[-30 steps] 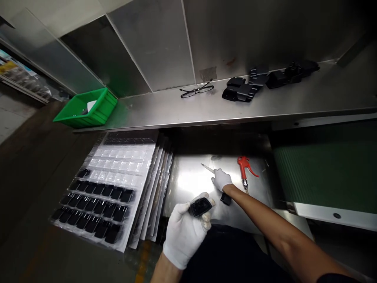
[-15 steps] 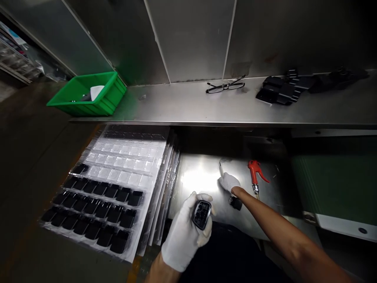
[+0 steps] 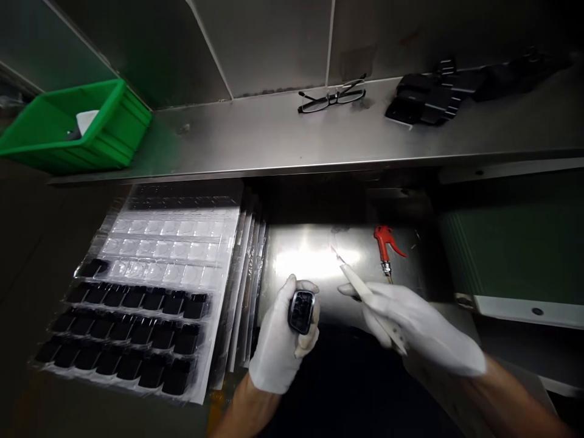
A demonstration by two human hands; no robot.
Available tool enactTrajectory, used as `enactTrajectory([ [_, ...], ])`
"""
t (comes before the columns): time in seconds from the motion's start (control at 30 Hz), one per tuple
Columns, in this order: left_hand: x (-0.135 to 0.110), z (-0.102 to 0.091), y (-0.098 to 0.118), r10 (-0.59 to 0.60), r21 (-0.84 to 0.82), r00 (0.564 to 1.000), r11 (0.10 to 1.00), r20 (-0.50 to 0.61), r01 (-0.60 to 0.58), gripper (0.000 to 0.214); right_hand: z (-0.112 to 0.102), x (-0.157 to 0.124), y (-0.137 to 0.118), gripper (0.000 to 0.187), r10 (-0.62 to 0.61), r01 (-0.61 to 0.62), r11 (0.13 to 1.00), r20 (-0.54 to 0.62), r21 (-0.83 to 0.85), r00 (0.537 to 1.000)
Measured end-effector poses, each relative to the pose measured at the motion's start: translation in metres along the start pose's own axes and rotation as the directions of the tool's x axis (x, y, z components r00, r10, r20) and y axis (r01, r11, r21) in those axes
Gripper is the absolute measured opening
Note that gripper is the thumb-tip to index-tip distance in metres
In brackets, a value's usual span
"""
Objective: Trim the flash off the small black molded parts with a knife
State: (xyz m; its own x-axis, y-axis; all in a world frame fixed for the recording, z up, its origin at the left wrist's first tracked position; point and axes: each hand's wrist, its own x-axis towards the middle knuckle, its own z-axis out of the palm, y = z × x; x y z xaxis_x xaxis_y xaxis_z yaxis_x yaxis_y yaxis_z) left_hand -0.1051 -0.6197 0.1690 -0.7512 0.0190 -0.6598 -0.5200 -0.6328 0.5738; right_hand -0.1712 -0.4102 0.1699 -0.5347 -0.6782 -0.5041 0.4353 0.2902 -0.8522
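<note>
Over the steel bench (image 3: 310,261), head view: a black part (image 3: 301,311) is gripped in the left hand (image 3: 280,347), just beside the tray (image 3: 182,228). A pointed tool (image 3: 360,286) is grasped in the right hand (image 3: 417,328), tip near the red air gun (image 3: 385,243); part and tool are kept apart

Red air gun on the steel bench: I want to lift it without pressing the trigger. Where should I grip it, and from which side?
Grip the red air gun by its thick body, coming from above and from the view's left. It lies flat on the steel bench, and its thin trigger curves off to the right, so that side is probably best avoided.
</note>
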Motion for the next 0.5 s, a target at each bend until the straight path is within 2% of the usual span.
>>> enactTrajectory([
  [0.07, 0.001, 0.001, -0.003, -0.007, 0.004, 1.000, 1.000, -0.020, 0.007, 0.040, 0.007, -0.017, -0.011, 0.058, 0.054, -0.065, 0.995, 0.125, 0.080, 0.991],
  [0.13, 0.001, 0.001, -0.005, -0.021, 0.005, 0.999, 1.000, -0.032, 0.021, 0.041, 0.014, -0.029, -0.019, 0.056, 0.111, -0.143, 0.983, 0.249, 0.114, 0.962],
  [0.23, 0.002, 0.002, -0.008, -0.007, 0.003, 0.999, 1.000, -0.040, 0.007, 0.038, 0.023, -0.034, -0.031, 0.050, 0.169, -0.216, 0.971, 0.348, 0.101, 0.922],
  [0.37, 0.000, 0.005, -0.009, 0.012, -0.052, 0.999, 0.999, -0.046, -0.015, 0.030, 0.029, -0.029, -0.041, 0.047, 0.173, -0.246, 0.959, 0.398, 0.140, 0.901],
  [0.5, -0.002, 0.005, -0.011, 0.021, -0.051, 0.998, 0.998, -0.058, -0.024, 0.032, 0.031, -0.025, -0.039, 0.047, 0.170, -0.258, 0.949, 0.392, 0.183, 0.904],
])
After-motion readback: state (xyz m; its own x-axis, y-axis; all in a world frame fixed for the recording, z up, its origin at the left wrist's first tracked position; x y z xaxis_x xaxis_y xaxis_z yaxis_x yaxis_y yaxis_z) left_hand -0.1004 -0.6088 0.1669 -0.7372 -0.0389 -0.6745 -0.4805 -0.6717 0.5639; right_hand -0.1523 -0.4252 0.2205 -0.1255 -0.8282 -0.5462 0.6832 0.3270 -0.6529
